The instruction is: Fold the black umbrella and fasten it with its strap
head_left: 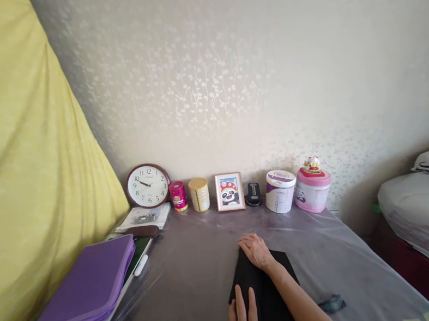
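Note:
A folded black cloth (275, 296) lies on the plastic-covered table at the near middle; its exact kind I cannot make out. My right hand (256, 251) reaches across to its far left corner and rests palm down there, fingers extended over the fabric. Lower down, my left hand (241, 319) lies on the near left edge of the cloth with its fingers spread apart. Part of the cloth is hidden under my right forearm. Just right of that forearm sits a small dark crumpled item (332, 304).
Along the wall stand a clock (148, 186), a pink can (178, 196), a yellow-lidded can (199, 194), a framed panda picture (229, 192), a black device (252, 194) and two tubs (281, 191). A purple folder (81, 283) lies left, beside a yellow curtain (19, 161).

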A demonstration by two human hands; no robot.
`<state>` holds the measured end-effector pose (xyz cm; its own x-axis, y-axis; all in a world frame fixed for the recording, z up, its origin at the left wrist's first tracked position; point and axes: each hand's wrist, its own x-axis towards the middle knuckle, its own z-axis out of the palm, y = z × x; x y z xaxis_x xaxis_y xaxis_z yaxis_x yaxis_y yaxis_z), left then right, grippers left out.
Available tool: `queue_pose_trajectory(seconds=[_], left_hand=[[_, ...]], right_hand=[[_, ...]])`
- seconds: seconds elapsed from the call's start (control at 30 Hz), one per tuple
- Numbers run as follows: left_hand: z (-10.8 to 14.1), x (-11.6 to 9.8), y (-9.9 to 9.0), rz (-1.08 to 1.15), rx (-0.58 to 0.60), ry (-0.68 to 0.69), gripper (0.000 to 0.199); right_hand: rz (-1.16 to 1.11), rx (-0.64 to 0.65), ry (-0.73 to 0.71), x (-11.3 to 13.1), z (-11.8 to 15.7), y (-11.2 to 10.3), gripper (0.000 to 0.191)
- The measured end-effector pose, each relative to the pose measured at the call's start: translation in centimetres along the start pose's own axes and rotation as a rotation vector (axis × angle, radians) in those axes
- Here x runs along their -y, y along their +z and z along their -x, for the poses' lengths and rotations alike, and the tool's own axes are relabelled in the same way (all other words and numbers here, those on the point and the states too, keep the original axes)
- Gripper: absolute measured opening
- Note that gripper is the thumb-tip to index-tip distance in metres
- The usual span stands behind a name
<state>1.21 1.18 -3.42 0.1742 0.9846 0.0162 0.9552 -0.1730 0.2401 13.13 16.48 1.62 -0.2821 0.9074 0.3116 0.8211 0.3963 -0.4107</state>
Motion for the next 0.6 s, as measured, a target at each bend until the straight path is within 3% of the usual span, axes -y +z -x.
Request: queue_pose_trajectory(seconds=[0.13,0.23,0.43,0.6], left_hand=[[0.0,-0.3,-1.1,-0.003,0.074,-0.018,0.078],[0.3,-0.5,-2.0,0.029,0.129,-0.005,0.082],[1.4,-1.7,-5.4,0.082,0.233,-0.036,0.096],[1.8,-2.5,-6.9,0.035,0.239,-0.055,0.089]], right_hand=[[0.048,-0.044,0.117,-0.8,-0.9,-0.3,0.031],[0.075,-0.120,0.212,-2.0,-0.2,-1.5,0.032],[0.073,-0.276,0.382,-5.4,6.0,-4.6,0.031],[-0.045,-0.244,0.524,-5.3,10.9,-4.5,0.035]])
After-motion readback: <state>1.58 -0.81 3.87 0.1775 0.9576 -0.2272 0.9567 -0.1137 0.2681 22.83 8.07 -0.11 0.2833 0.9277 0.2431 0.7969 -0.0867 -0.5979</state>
